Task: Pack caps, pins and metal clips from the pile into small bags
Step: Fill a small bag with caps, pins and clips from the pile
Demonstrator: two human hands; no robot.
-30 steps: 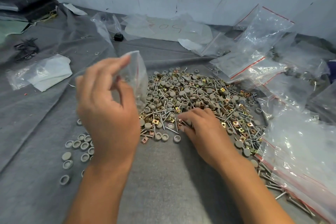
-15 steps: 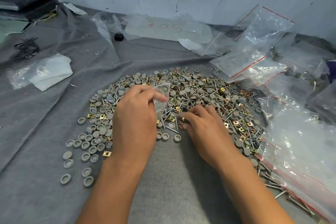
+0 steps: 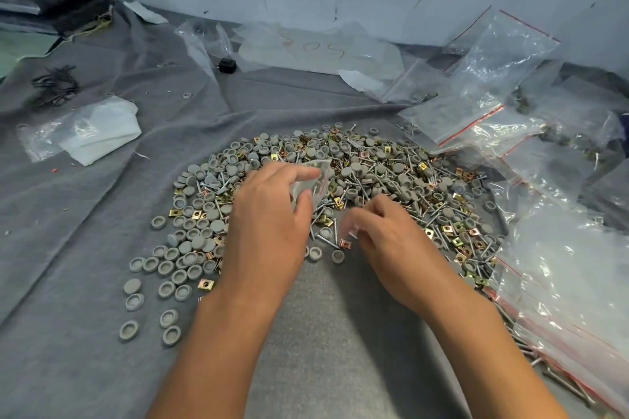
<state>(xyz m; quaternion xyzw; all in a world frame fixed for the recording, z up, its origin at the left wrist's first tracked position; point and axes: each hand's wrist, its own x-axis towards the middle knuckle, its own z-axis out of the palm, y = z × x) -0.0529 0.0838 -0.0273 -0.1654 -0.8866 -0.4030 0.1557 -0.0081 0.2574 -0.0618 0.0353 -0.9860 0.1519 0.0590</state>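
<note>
Grey cloth [image 3: 85, 214] carries our big unsorted pile [image 3: 357, 180] at centre; left hand [image 3: 269, 224] pinches 1 small bag [image 3: 311, 180], right hand [image 3: 388, 241] picks pieces, grip unclear.

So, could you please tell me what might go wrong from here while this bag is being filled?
1. The left hand pinches the small bag low over the pile; if its mouth sags shut, parts could spill back.
2. The pins are pointed and might pierce the thin plastic.
3. The right hand picks among mixed parts near a copper clip, so a miscount seems possible.
</note>
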